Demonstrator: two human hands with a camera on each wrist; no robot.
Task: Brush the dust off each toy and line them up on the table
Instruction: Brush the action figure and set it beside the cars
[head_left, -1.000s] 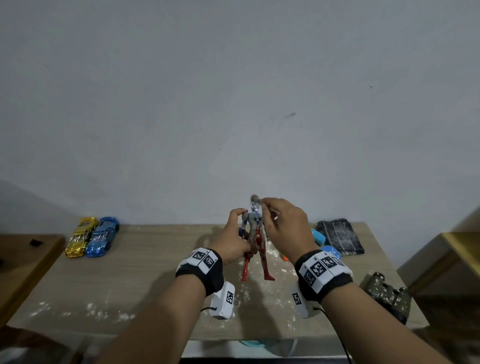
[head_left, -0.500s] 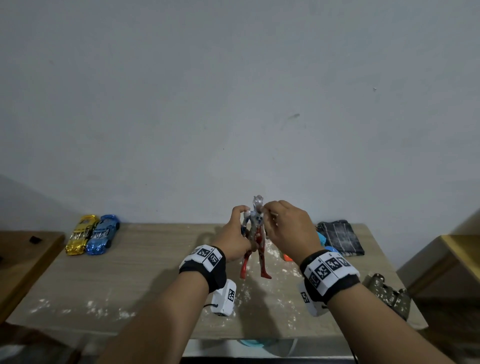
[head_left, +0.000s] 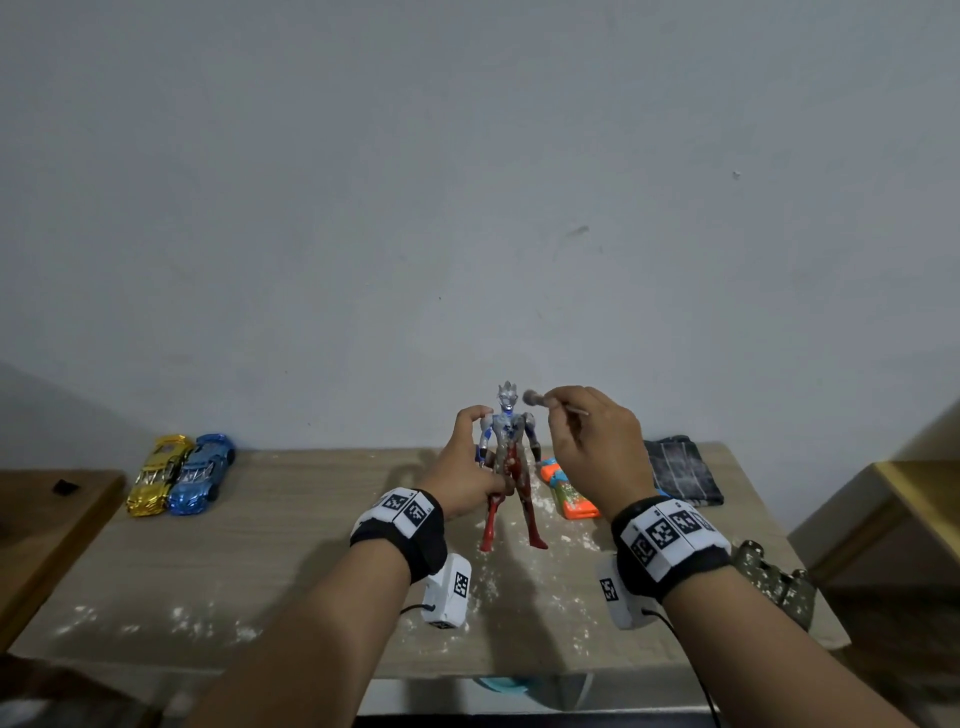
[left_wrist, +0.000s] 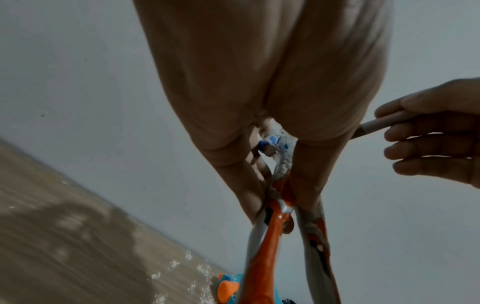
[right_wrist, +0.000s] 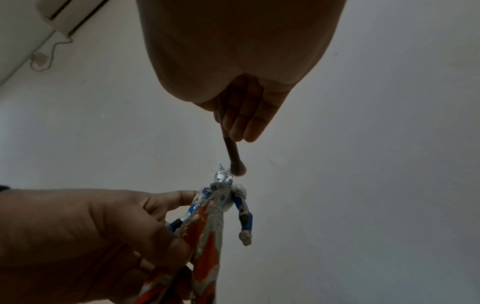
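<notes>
A dusty silver, blue and red action figure is held upright above the table. My left hand grips it around the waist and upper legs. My right hand pinches a small brush by its handle. The brush head sits just right of the figure's head, almost touching it. A gold toy car and a blue toy car stand side by side at the table's far left.
White dust speckles the tabletop under the figure. An orange and blue toy lies behind my right hand, a dark folded cloth at the far right, and a camouflage toy near the right edge. Wooden furniture flanks the table.
My right hand has drawn to the right, off the figure's chest and head, so the brush now sits beside the head. The figure's whole front has come into view.
</notes>
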